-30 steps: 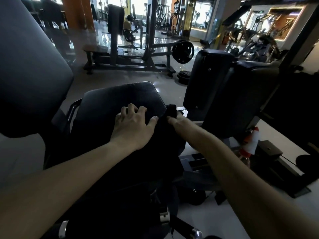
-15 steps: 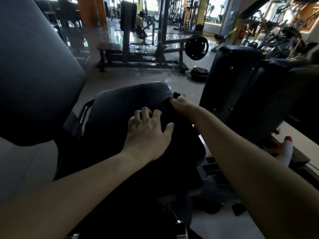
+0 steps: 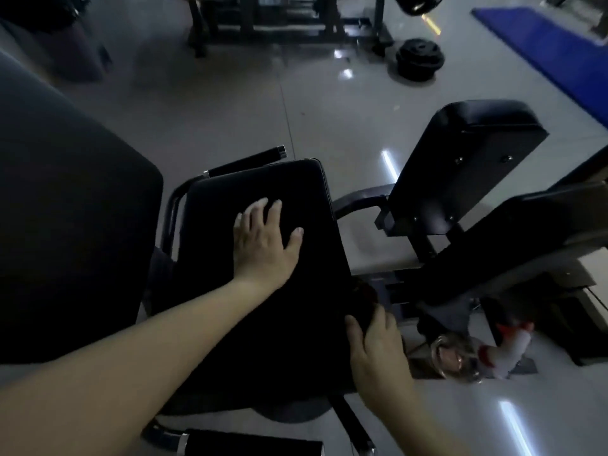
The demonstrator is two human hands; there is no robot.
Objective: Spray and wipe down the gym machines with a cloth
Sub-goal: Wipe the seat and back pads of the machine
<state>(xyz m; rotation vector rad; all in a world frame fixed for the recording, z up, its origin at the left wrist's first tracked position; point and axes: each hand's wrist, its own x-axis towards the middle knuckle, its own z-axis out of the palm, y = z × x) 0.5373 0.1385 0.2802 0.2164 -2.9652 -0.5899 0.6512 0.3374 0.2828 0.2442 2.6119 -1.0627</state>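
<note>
Now left hand (image 3: 263,246) flat on seat (image 3: 260,182), right hand (image 3: 376,353) around dark cloth (image 3: 362,299).

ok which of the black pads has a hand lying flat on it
The middle seat pad: the left hand rests flat on it. The back pad at left and tilted pad at right are untouched; the right hand grips the cloth.

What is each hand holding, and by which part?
The right hand grips a bunched part of the dark cloth at the edge of the seat pad; the left hand holds nothing.
</note>
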